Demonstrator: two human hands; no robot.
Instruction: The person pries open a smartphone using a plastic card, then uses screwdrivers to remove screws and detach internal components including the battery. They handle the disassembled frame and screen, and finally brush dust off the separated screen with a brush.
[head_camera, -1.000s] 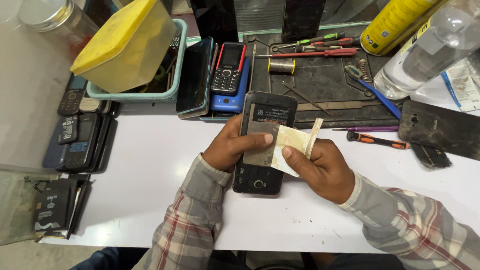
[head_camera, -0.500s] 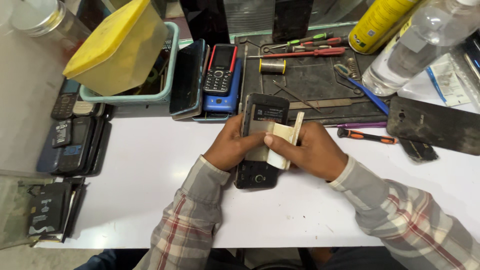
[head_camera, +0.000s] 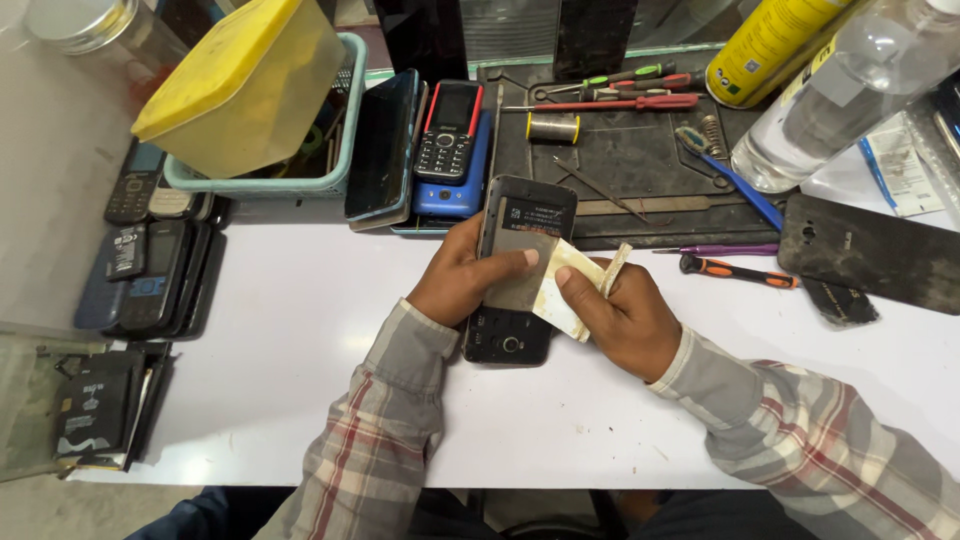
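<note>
A black phone (head_camera: 520, 290) with its back cover off lies over the white table, rear side up. My left hand (head_camera: 462, 276) grips it from the left, thumb pressed across the grey battery area. My right hand (head_camera: 625, 315) holds a folded cream-coloured cloth (head_camera: 566, 288) against the phone's right edge, thumb on top of the cloth.
A dark work mat (head_camera: 640, 170) behind the phone carries screwdrivers, tweezers and a solder spool (head_camera: 552, 127). Phones lean against a teal basket (head_camera: 340, 170) holding a yellow tub (head_camera: 245, 85). More phones (head_camera: 150, 260) lie left. A black back cover (head_camera: 870, 250), orange-handled screwdriver (head_camera: 735, 270), clear bottle (head_camera: 850, 90) and yellow spray can (head_camera: 775, 45) are right.
Both hands and the phone have drawn slightly nearer the work mat in view. My right hand's cloth has slid from the middle of the phone's back to its right edge.
</note>
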